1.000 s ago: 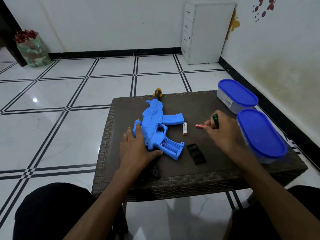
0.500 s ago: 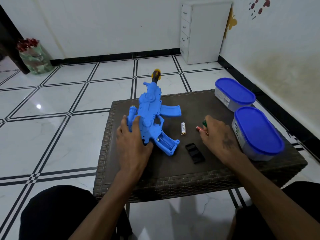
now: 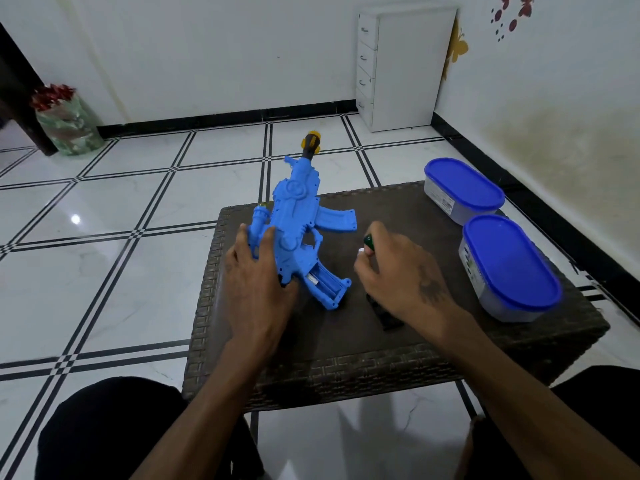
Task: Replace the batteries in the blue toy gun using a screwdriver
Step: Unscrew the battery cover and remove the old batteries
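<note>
- Gripping the rear of the blue toy gun [image 3: 298, 233], the left hand [image 3: 258, 292] has its fingers [image 3: 265, 242] curled over the scope side and its thumb tucked under the grip, holding the toy at the far-left part of the bench [image 3: 346, 362].
- The gun's long axis runs from near the person toward the far wall, tilted slightly right; the yellow-and-black muzzle [image 3: 311, 143] points away and reaches past the far edge of the bench, over the tiled floor.
- Its magazine sticks out to the right of the body, and its open battery compartment [image 3: 323, 287] points toward the near right, with a pale battery end showing inside at the end nearer the body.
- The right hand [image 3: 405, 275] is just right of the gun, apart from it, with fingers bent narrowly around small things: a green-handled screwdriver [image 3: 368, 242] pokes out above the knuckles, and a white battery tip [image 3: 361, 251] shows at the fingertips.
- A black battery cover [image 3: 388, 318] lies on the bench right of the compartment, partly hidden under the right hand.
- Two blue-lidded containers [image 3: 510, 268] stand well right of the gun, one behind the other along the right edge of the bench.
- A white drawer cabinet [image 3: 405, 67] stands against the wall far beyond the muzzle.
</note>
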The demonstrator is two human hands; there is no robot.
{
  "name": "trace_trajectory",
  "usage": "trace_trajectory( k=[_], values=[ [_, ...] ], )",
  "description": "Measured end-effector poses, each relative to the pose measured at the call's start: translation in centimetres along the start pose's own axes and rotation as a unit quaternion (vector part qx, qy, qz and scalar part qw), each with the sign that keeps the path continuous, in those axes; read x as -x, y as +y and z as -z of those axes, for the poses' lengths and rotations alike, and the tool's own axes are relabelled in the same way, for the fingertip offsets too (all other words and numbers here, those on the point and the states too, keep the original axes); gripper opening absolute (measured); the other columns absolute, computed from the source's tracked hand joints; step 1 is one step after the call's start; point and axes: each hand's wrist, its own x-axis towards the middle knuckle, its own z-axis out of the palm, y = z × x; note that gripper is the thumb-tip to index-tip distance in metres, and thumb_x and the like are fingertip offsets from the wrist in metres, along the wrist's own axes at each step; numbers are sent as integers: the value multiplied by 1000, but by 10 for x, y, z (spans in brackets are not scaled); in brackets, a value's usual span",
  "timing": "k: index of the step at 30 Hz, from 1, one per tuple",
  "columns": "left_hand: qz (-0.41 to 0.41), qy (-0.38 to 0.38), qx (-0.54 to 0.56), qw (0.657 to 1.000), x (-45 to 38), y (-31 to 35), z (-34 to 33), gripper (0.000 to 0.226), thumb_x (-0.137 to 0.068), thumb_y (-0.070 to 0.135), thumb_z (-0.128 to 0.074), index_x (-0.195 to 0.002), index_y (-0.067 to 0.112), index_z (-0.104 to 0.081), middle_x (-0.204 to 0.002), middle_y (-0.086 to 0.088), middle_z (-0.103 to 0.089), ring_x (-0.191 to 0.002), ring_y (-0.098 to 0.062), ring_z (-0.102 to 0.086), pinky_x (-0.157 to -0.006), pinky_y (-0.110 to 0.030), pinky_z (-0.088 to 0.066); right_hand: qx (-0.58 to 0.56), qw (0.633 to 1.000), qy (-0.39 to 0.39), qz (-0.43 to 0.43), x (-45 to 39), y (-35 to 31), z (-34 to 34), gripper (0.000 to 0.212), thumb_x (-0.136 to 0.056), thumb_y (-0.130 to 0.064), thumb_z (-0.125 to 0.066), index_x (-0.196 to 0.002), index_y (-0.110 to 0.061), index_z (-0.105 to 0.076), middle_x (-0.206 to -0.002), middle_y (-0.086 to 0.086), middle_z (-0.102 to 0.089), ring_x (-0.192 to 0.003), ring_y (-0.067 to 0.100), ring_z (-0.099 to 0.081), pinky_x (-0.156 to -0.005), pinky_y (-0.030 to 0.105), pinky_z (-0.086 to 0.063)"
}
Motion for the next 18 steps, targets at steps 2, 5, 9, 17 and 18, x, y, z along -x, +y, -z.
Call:
trace_trajectory(
  k=[2, 5, 9, 17, 18],
  values=[
    [18, -12, 8, 1000, 1, -4, -4, 85, -75, 37, -76, -147, 25, -32, -159, -14, -16, -139, -38, -25, -111, -48, -31, -22, 999, -15, 23, 1, -5, -1, 12, -96, -27, -48, -91, -19, -42, -72, -11, -43, -70, 13, -47, -56, 31, -36],
    [25, -8, 19, 999, 3, -8, -7, 84, -75, 37, -77, -146, 26, -33, -159, -13, -16, -139, -37, -25, -109, -47, -33, -45, 996, -57, 46, 0, -10, -9, 20, -94, -29, -56, -87, -19, -41, -74, -11, -45, -76, 15, -48, -61, 33, -40],
    [6, 9, 28, 1000, 8, -5, -3, 82, -75, 41, -74, -145, 26, -35, -159, -12, -16, -139, -36, -24, -108, -47, -34, -39, 994, -99, 31, -13, -13, -25, 40, -87, -38, -70, -78, -25, -34, -76, -14, -37, -66, 3, -36, -60, 28, -31],
    [0, 1, 30, 1000, 8, -3, -3, 81, -76, 46, -71, -145, 26, -35, -159, -11, -15, -139, -36, -25, -109, -46, -32, -42, 986, -160, -15, -37, -17, -44, 49, -76, -42, -80, -79, -28, -33, -81, -11, -41, -69, 7, -40, -63, 29, -35],
    [1, -2, 31, 1000, 8, -3, -4, 81, -77, 45, -72, -146, 27, -34, -160, -11, -14, -140, -35, -24, -110, -46, -31, -39, 985, -165, -17, -38, -18, -45, 48, -76, -42, -80, -80, -26, -35, -81, -11, -41, -71, 8, -41, -63, 29, -35]
  ],
)
